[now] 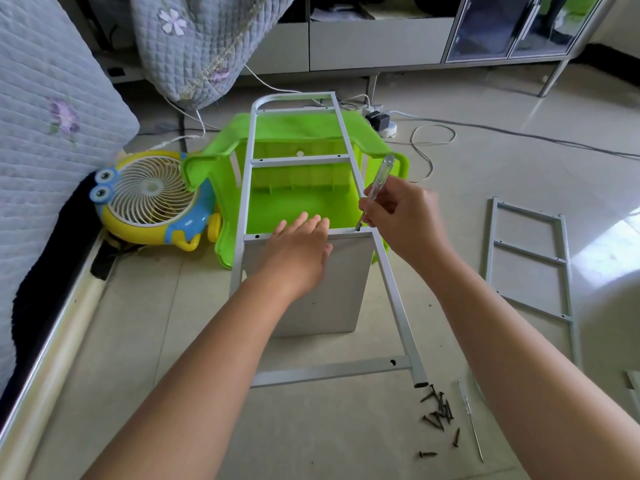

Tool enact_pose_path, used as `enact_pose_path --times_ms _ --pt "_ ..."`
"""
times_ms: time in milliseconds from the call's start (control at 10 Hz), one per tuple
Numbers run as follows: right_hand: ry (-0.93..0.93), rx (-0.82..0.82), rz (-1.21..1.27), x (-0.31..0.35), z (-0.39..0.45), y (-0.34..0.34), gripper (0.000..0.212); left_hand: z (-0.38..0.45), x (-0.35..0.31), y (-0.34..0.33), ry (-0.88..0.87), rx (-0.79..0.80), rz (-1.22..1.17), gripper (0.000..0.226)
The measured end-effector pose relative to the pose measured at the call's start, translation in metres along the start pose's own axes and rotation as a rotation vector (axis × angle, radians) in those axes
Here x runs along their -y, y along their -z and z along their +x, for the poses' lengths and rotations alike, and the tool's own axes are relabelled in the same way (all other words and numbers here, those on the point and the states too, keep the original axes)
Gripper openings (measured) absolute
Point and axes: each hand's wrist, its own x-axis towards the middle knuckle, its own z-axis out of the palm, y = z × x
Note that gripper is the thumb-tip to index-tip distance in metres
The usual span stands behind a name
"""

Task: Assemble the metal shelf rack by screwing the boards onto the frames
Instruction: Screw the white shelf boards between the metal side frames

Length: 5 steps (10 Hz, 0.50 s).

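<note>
Tiled floor [311,427], upright grey ladder-like frame [391,282]

Bright daylight, floor [588,244] glare, wide-angle edge distortion

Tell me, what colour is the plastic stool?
Bright green stool, seen from the head camera.

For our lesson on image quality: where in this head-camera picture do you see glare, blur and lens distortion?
Head view: window glare on the floor tiles at right; slight motion blur on the right hand gripping the screwdriver; wide-angle bending curves the frame rails and cabinet edges; light is soft daylight with faint shadows.
</note>
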Motion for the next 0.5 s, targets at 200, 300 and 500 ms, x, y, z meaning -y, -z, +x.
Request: enact_pose_path --times_ms 200,300,500 --pt "-0.035 -0.071 0.044 0.0011 0.0051 0.0075 0.014 -0.0001 0.0003 -0.0021 0.005 -0.005 -0.015 0.049" --pt "-0.075 -0.040 0.043 -0.0025 0.0025 0.0080 0.012 -0.0013 0.0005 -0.0025 0.000 -0.020 -0.011 0.049" --pt "-0.107 -0.066 0.076 -0.0041 -0.0009 0.0132 0.007 -0.0013 0.0000 -0.0038 0.001 -0.037 -0.014 0.049"
